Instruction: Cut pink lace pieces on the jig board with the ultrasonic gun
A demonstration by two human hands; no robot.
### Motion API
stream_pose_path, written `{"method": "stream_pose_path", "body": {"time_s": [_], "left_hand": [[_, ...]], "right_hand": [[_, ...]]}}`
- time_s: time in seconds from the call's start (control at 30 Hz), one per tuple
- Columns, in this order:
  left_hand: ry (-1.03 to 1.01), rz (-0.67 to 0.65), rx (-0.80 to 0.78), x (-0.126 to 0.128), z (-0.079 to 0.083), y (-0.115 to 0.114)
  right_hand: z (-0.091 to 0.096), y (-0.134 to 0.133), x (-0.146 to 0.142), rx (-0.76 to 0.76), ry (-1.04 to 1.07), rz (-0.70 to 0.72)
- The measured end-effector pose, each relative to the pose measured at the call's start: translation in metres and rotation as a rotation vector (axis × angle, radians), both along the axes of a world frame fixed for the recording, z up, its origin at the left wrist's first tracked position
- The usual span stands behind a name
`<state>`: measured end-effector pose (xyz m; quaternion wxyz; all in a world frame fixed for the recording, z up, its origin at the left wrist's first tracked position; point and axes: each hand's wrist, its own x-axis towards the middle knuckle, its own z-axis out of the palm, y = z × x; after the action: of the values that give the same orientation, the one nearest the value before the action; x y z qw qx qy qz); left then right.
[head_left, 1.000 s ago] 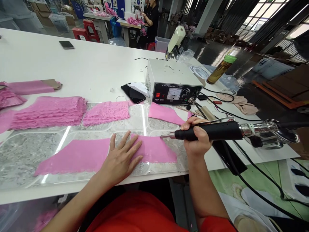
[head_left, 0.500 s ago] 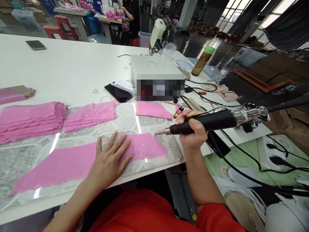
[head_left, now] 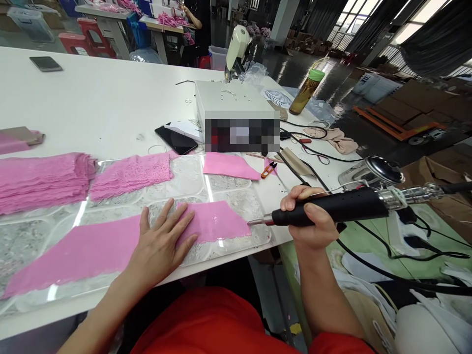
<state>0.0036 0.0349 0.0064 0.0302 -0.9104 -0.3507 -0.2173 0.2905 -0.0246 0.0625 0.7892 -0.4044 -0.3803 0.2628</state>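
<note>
My left hand [head_left: 162, 241] lies flat with its fingers spread, pressing on a long pink fabric piece [head_left: 103, 246]; it partly covers the join between its left and right parts. Wrapped in my right hand [head_left: 313, 216] is a black corded hand tool [head_left: 342, 206] with a slim metal tip. That tip points left, at the right end of the pink fabric [head_left: 217, 221], and seems to touch its edge. Under the fabric is a clear patterned mat [head_left: 254, 236]. Another pink piece [head_left: 228, 166] rests behind, beside orange thread snips [head_left: 269, 169].
Stacks of pink fabric [head_left: 44, 179] and lace-like pink pieces [head_left: 132, 174] sit on the left. A grey box [head_left: 236, 98] with cables stands at the back, near a phone [head_left: 177, 140], a bottle [head_left: 308, 91] and a glass jar [head_left: 363, 172]. A person sits farther off.
The tool has swung right and down, its tip moving from above the fabric's upper right edge to its right corner. My left hand stays flat on the fabric. The view shifted slightly.
</note>
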Motion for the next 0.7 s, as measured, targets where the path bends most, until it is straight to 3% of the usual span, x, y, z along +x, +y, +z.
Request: {"method": "stream_pose_path", "body": {"time_s": [0.7], "left_hand": [[0.024,0.003,0.021,-0.0013,-0.002,-0.0011]], "right_hand": [[0.0021,0.0091,-0.0053,0.052,-0.058,-0.025]]}}
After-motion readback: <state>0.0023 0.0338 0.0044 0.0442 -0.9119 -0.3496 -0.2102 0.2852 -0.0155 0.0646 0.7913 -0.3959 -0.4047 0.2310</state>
